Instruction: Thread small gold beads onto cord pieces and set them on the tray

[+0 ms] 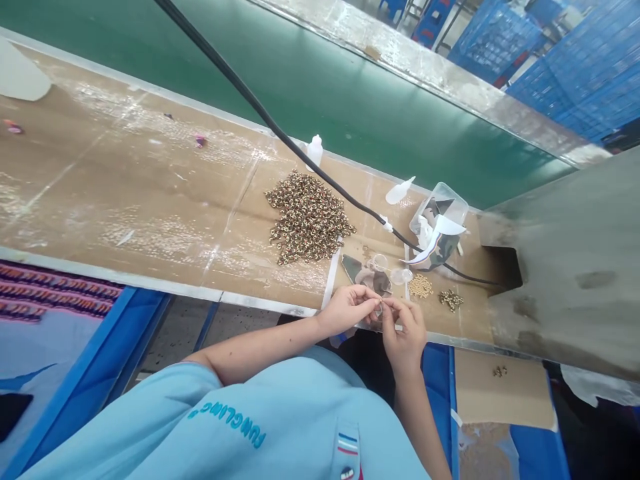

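Left hand (347, 310) and right hand (404, 330) pinch a tiny shiny piece (379, 309)

Both hands are closed in fingertip grips, their tips meeting on the piece, which is too small to identify, just over the near edge of a cardboard-topped bench (150, 193). Just beyond the fingers sit clear round cups (397, 275). To their right lie a small heap of gold beads (421, 287) and a darker heap of beads (451, 300). Farther left spreads a large heap of patterned beads (307, 217). Toward the back stand a clear plastic box (440, 207) holding camouflage fabric (443, 250) and a white squeeze bottle (315, 150), with a black cable (320, 175) running across the bench.
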{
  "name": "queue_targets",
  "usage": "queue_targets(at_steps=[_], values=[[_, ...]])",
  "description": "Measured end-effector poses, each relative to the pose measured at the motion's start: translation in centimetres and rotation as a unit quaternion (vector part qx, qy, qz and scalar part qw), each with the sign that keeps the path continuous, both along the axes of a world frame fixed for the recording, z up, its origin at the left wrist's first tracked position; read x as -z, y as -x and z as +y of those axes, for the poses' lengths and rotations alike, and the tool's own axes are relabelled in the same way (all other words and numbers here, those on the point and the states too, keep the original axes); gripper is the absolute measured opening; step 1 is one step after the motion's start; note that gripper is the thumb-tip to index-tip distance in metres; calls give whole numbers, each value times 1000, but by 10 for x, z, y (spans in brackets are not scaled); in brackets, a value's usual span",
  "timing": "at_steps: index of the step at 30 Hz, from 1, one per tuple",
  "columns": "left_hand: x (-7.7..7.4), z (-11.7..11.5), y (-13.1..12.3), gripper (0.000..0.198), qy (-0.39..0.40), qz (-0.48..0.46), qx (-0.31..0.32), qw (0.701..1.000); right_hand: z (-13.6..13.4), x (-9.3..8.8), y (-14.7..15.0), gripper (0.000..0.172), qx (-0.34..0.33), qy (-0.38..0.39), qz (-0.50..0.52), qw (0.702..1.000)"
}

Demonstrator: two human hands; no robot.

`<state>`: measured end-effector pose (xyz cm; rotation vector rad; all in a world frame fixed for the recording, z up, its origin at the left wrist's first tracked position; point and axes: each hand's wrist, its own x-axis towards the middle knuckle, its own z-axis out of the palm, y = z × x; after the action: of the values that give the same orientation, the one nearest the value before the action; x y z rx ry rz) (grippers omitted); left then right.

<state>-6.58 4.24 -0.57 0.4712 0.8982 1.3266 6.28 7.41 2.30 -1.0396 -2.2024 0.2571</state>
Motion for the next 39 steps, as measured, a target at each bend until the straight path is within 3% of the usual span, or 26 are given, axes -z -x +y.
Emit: queue_targets(at_steps=[12, 21, 29, 35, 37, 39], values=[[-9, -1, 9, 44, 8, -34, 12, 999, 5, 5, -5, 14, -48, -63, 8, 997], [-12, -3, 5, 46, 9, 1, -26, 1000, 13, 9, -2, 8, -76, 7, 50, 996], [-14, -7, -1, 42, 17, 63, -62, 996, 24, 11, -7, 8, -127, 14, 57, 990], [-7, -11, -9, 28, -8, 182, -87, 979, 29, 11, -13, 8, -144, 42, 65, 987], [-4, -14, -12, 23, -53, 276, -108, 954, 29, 12, -14, 8, -149, 38, 74, 985], [-1, -16, -13, 20, -101, 384, -127, 909, 30, 14, -15, 8, -151, 40, 82, 984]])
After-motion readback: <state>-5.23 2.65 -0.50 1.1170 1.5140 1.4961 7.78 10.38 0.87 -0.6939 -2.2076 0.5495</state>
